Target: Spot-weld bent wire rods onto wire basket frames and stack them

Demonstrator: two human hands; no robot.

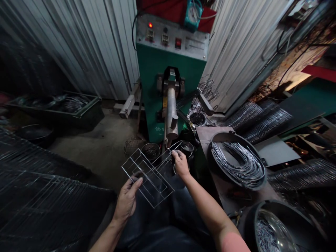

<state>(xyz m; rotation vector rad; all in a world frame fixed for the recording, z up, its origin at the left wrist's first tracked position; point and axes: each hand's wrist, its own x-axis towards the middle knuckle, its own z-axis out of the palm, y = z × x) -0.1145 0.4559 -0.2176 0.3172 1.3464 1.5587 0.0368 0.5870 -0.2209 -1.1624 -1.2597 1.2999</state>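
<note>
My left hand (127, 198) is closed on the left side of a wire rack (164, 199), a grid of thin metal rods held tilted above my lap. My right hand (180, 163) pinches a thin wire at the rack's far right end, thumb against fingers. That end lies by the tip of the lower arm of a green spot welder (152, 63), just under its round metal horn (172, 108). Whether the wire touches the tip I cannot tell. A red lamp (150, 25) glows on the welder's panel.
To the right, a round pan (212, 154) holds bent wire rods (245, 166) on a bench. Nearer stands a bowl (285, 224) of small metal pieces. Dark stacked wire grids (47, 196) fill the left. A green bin (86, 112) is farther back. Small pots (150, 151) sit beneath the welder.
</note>
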